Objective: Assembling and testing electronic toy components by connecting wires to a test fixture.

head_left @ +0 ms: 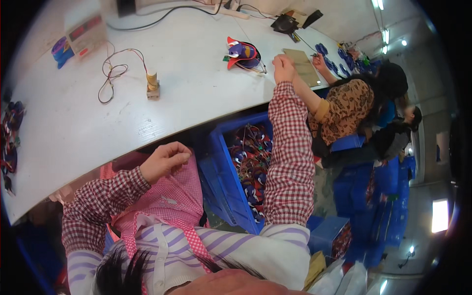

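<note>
My right hand [284, 69] is raised over the table's front edge, fingers closed; what they hold, if anything, is hidden. Just left of it lies a purple and red shell-like piece [243, 51] with white patches, a bit of green board and thin wires trailing toward my hand. My left hand [168, 160] hovers over my lap in front of the table edge. Its thumb and fingers are drawn together, and I cannot make out anything between them. A small brass-coloured block [153, 87] with a cylindrical top stands on the table, thin wires running from it.
A box with a red display [86, 37] stands at the far left of the white table [196, 64], beside a blue roll [62, 51]. Below, a blue crate [231, 172] holds many wired pieces. Similar pieces [11, 137] lie at the left edge. A co-worker [346, 98] sits at right by a tan board [305, 69].
</note>
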`<action>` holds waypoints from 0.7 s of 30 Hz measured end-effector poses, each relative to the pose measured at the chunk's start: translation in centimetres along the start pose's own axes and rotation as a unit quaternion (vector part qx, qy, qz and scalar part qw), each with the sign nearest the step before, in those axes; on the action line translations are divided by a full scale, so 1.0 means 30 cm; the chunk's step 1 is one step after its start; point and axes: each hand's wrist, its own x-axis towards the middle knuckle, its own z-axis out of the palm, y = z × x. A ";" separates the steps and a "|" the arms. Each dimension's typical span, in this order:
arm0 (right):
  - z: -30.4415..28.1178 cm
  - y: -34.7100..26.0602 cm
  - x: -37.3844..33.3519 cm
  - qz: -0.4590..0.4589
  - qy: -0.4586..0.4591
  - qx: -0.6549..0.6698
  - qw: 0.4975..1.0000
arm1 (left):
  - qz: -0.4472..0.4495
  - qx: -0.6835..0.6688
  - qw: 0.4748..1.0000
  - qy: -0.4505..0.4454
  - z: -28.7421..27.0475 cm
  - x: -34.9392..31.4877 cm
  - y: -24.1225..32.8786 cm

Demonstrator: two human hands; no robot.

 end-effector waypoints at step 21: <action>0.083 -0.011 -0.020 0.174 -0.255 0.098 0.946 | 0.128 0.023 0.987 0.096 0.065 0.255 0.129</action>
